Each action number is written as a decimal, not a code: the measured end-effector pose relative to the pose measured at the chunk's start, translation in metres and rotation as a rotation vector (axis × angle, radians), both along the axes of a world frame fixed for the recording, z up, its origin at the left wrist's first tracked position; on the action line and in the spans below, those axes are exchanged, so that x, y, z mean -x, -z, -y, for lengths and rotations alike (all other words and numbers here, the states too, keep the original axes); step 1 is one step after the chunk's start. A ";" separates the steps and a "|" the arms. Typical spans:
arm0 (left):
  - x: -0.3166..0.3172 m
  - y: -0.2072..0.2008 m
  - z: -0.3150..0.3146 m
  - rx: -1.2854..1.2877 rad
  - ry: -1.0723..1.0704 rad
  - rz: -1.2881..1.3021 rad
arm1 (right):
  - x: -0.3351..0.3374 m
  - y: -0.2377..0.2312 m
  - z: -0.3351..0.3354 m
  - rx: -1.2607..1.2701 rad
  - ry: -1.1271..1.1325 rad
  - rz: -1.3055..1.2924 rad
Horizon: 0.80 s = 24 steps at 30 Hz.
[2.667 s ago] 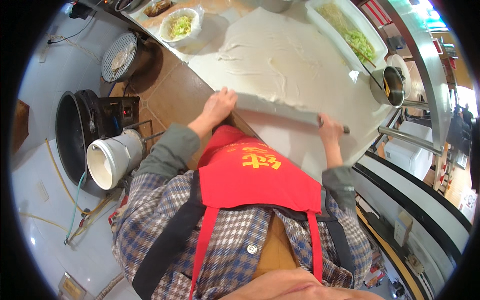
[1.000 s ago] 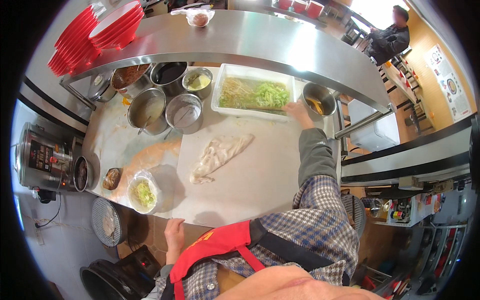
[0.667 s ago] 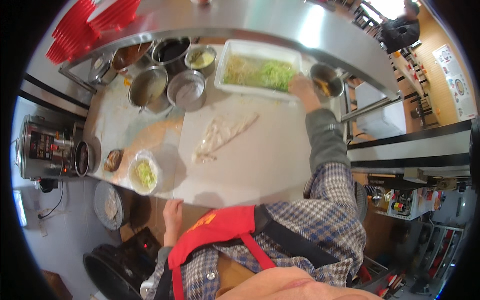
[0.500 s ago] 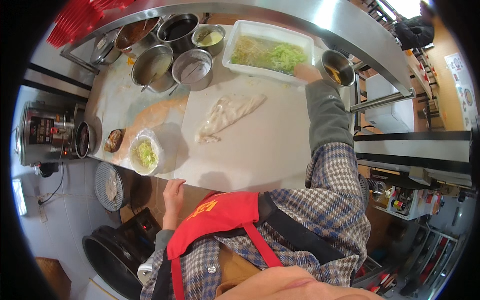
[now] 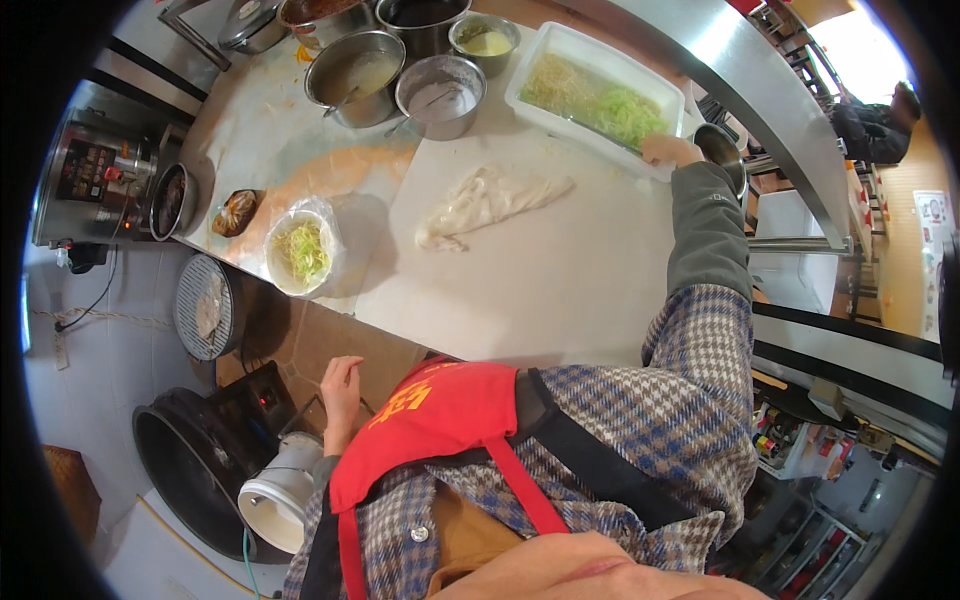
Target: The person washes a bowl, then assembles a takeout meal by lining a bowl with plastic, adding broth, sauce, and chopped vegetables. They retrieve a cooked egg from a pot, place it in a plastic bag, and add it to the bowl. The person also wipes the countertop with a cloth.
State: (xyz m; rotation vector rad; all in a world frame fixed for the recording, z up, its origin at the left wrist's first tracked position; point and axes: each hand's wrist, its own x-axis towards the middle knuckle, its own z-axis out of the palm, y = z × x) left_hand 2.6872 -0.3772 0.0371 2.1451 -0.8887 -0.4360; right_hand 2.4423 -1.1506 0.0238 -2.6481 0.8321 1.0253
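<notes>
My right hand (image 5: 672, 152) is closed at the near right corner of a white plastic tub (image 5: 560, 128). From its fingers a long thin blade (image 5: 606, 138) runs along the tub's front rim. Inside the tub lie pale sprouts (image 5: 556, 84) and shredded greens (image 5: 632, 116). Below the table's front edge, my left hand (image 5: 342, 390) hangs with loosely bent fingers, holding nothing visible. A whitish, translucent folded sheet (image 5: 490, 206) lies on the worktop. Left of it stands a bowl lined with a plastic bag (image 5: 334, 238), with shredded greens (image 5: 304, 250) in it.
Several metal pots line the back, including one with white paste (image 5: 440, 100) and one with cloudy liquid (image 5: 355, 78). A tied brown bag (image 5: 237, 212) sits at the left edge. A steel shelf rail (image 5: 745, 75) crosses the right back. A white bucket (image 5: 275, 505) stands lower left.
The whole view has shifted, with the worktop sitting higher in the picture. A thin blade now shows at my right hand along the tub's rim. My left hand stays low.
</notes>
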 end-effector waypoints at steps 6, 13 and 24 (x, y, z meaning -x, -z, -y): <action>0.001 0.004 0.004 0.040 -0.012 -0.037 | 0.001 0.001 -0.021 0.029 0.249 0.144; -0.001 0.004 -0.005 -0.011 -0.006 -0.011 | 0.000 -0.022 0.006 -0.133 0.091 0.118; 0.000 0.007 0.019 -0.038 0.087 -0.045 | -0.106 -0.008 -0.038 -0.300 0.719 1.200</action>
